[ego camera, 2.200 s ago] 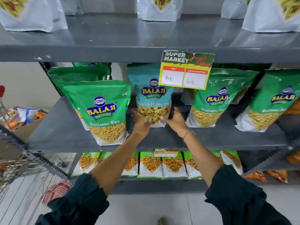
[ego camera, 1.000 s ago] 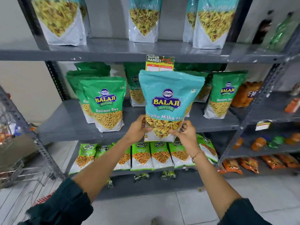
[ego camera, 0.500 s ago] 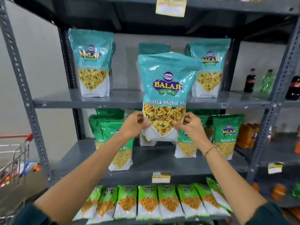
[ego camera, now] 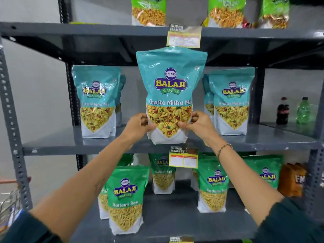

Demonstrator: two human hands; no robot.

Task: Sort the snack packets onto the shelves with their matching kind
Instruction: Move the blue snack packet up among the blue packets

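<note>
**Teal packet almost shelved**

Rack (ego camera: 10, 109): teal shelf (ego camera: 263, 141) holds matching packets. Teal packet (ego camera: 171, 85) upright at shelf front, gripped by left hand (ego camera: 138, 126) and right hand (ego camera: 199, 124). Not released; push back remains.

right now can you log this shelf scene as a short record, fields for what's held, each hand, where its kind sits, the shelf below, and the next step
held: teal packet, upright, labelled Khatta Mitha Mix
left hand: grips the packet's lower left edge
right hand: grips the lower right edge
matching kind: teal packets at left and right on the middle shelf
gap: bare shelf between those two groups, behind the held packet
shelf below: green packets, labelled Ratlami Sev
next step: probably set the packet down in the gap
</note>
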